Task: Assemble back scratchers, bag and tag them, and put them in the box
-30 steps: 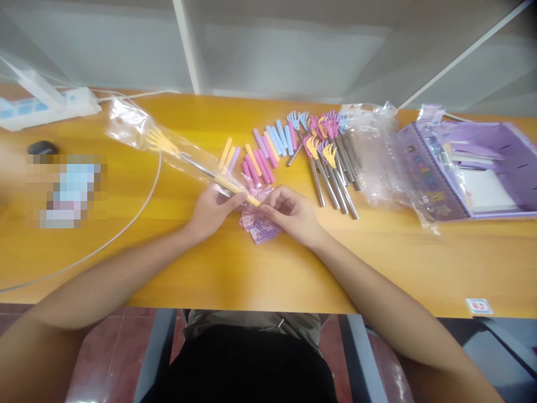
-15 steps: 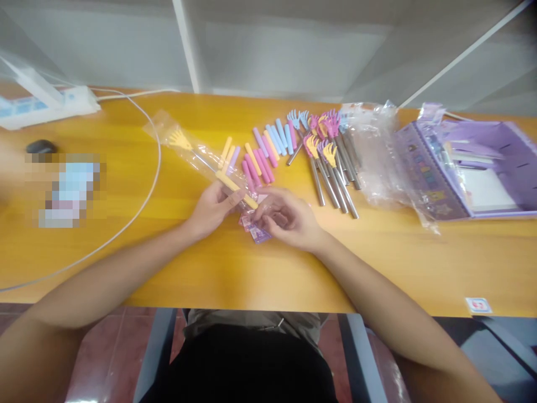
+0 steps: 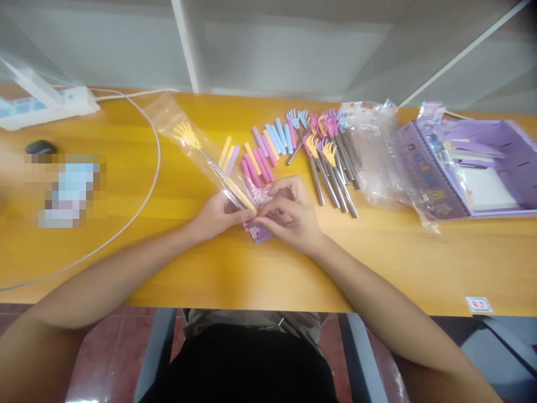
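A back scratcher with a yellow hand-shaped head [image 3: 187, 135], a metal rod and a yellow handle lies slantwise inside a clear plastic bag [image 3: 165, 112]. My left hand [image 3: 218, 217] is closed around the bagged handle near its lower end. At that same end my right hand [image 3: 289, 215] has its fingers bent and pinched together, touching the bag; they seem to grip its edge, though the fingertips are partly hidden. Small pink and purple printed cards [image 3: 260, 234] lie under my hands. Pink handle sleeves [image 3: 254, 168] and yellow ones [image 3: 225, 154] lie just beyond.
Metal-rod back scratchers [image 3: 335, 179] with coloured hand heads lie in a pile at right of centre. Beside them are clear bags [image 3: 373, 162] and a purple box [image 3: 444, 173]. On the left are a cable [image 3: 157, 162], a black mouse [image 3: 41, 147] and a power strip [image 3: 79, 103].
The bagged back scratcher has slid a little down and right, its handle end now between both hands. My left hand moved slightly right, and my right fingers have closed in on the bag's end.
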### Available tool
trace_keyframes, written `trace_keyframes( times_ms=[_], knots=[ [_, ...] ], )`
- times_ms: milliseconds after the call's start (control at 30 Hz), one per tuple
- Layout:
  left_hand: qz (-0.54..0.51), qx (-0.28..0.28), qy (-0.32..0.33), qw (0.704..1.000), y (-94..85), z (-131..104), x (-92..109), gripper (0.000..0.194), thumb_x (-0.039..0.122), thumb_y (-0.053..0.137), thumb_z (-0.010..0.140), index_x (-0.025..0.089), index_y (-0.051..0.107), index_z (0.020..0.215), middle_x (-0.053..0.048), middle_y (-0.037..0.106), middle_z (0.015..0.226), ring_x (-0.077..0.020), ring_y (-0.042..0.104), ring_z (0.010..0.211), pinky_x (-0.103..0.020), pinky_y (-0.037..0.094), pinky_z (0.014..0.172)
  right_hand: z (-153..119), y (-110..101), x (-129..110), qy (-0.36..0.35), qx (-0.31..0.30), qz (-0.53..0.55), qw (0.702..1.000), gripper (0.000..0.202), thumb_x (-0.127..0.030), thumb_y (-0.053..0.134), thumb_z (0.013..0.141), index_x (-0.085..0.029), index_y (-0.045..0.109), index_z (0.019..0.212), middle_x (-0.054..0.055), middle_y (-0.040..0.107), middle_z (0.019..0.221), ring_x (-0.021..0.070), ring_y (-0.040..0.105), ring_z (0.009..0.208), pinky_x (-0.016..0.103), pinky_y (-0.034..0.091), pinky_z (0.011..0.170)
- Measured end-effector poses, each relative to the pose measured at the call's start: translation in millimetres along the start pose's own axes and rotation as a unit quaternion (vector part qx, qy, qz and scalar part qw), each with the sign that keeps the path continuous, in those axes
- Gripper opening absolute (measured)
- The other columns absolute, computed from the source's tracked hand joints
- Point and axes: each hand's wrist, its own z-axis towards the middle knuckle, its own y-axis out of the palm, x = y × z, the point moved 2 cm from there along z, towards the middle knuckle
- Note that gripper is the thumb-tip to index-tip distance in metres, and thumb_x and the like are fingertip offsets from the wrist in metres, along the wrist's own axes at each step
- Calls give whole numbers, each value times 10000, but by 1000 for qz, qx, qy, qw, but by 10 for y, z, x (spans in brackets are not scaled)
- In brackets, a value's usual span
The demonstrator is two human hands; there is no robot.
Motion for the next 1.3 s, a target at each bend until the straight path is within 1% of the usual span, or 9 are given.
trace_keyframes(
  times_ms=[167,367,533,633,767,833,1000,1167,1300],
  knots=[
    [-42,-36,-16,998,43,0,-10,638,391,1100,628,185,719,1097,-86,797,1046,-268,790,997,-371,663,902,11,2,15,35,-19,13,999,219,-435,859,970,-245,773,900,111,637,1188,273,662,1145,432,632,939],
    [-26,-36,-11,999,19,-2,-98,523,371,1044,740,185,749,1130,-97,805,1073,-291,800,1069,-404,666,957,13,36,60,66,-14,26,997,283,-488,840,980,-239,767,867,115,675,1198,260,670,1095,371,611,810],
    [-19,-54,-15,998,38,12,-93,458,469,1020,773,178,755,1006,-86,799,971,-262,788,965,-394,663,936,19,45,64,79,-31,54,995,361,-557,855,958,-242,717,849,61,708,940,202,653,829,334,553,692],
    [-27,-51,-22,998,46,6,-92,492,470,1027,765,181,744,1045,-73,784,946,-241,773,905,-364,659,875,-7,54,71,148,-24,108,983,428,-594,913,891,-247,673,959,-2,686,833,152,610,682,292,500,610],
    [-32,-43,-41,998,43,-19,-107,519,453,1022,780,184,717,1102,-69,786,959,-221,766,851,-334,655,792,-21,85,104,218,-17,185,958,622,-592,1008,766,-265,675,1178,-49,681,789,143,649,670,269,523,609],
    [-36,-49,-46,997,40,-31,-98,511,432,1018,787,182,708,1108,-73,790,984,-208,761,827,-326,656,771,-8,99,127,245,-31,220,944,578,-607,1002,760,-257,714,1118,-41,695,767,146,661,651,277,550,609],
    [-36,-72,-55,995,31,-44,-37,465,398,987,834,179,666,1090,-62,780,933,-186,755,778,-285,634,713,36,81,140,303,-54,309,900,442,-600,934,850,-212,722,861,-32,694,657,124,626,510,277,556,543],
    [-55,-60,-10,997,18,-30,-2,542,409,1002,813,195,651,1168,-64,782,986,-194,758,833,-307,630,793,63,56,99,287,-48,314,904,400,-567,917,888,-204,751,906,-29,714,634,120,658,526,256,566,556],
    [-49,-49,23,997,-27,-27,-26,558,452,1000,809,200,679,1189,-54,760,1017,-187,737,868,-289,609,816,46,57,85,283,-98,318,900,398,-536,937,879,-198,730,911,-8,754,691,128,697,569,257,598,581]
  ],
)
